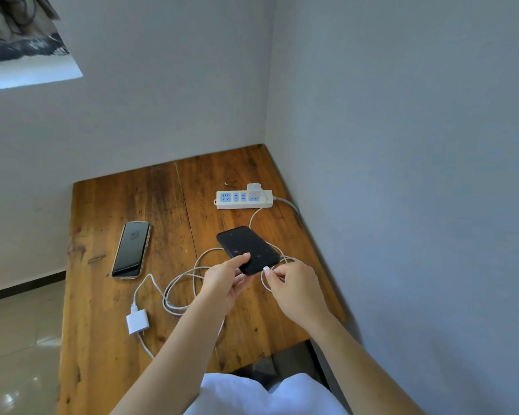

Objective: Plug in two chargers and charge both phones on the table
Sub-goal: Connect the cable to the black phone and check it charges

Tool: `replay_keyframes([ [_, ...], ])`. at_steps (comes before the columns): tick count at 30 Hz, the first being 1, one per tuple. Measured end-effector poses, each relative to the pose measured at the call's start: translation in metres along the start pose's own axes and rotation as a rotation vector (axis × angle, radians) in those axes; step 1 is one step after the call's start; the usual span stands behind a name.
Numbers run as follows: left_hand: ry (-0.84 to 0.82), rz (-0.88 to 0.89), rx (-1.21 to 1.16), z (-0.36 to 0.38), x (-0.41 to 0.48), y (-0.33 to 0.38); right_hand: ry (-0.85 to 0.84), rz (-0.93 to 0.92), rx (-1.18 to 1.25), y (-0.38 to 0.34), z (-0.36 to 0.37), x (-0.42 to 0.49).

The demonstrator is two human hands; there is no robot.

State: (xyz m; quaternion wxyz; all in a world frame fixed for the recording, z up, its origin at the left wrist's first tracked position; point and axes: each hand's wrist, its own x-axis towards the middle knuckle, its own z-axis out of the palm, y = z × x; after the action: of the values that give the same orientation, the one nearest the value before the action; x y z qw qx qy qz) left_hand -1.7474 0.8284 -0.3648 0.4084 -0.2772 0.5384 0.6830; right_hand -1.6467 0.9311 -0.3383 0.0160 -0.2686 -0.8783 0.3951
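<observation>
Our left hand grips the black phone by its near end above the table; our right hand pinches the cable plug beside it; we judge the phone slick and rigid, the cable limp.

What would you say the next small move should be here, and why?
Probably push the cable plug, pinched in the right hand, into the black phone that the left hand steadies: its tip sits right at the phone's edge, and its charger is already in the power strip.
</observation>
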Motion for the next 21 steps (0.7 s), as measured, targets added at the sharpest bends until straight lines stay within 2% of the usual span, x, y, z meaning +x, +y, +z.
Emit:
replay_keyframes([
  [10, -0.032, 0.009, 0.069, 0.008, -0.001, -0.002, 0.018, 0.028, -0.005, 0.01, -0.003, 0.001],
  [16, -0.073, 0.013, 0.071, 0.016, -0.003, 0.001, 0.101, 0.02, 0.045, 0.015, -0.003, 0.004],
  [21, -0.105, 0.012, 0.1, 0.019, -0.001, 0.0, 0.012, 0.101, 0.156, 0.024, -0.009, 0.011],
])
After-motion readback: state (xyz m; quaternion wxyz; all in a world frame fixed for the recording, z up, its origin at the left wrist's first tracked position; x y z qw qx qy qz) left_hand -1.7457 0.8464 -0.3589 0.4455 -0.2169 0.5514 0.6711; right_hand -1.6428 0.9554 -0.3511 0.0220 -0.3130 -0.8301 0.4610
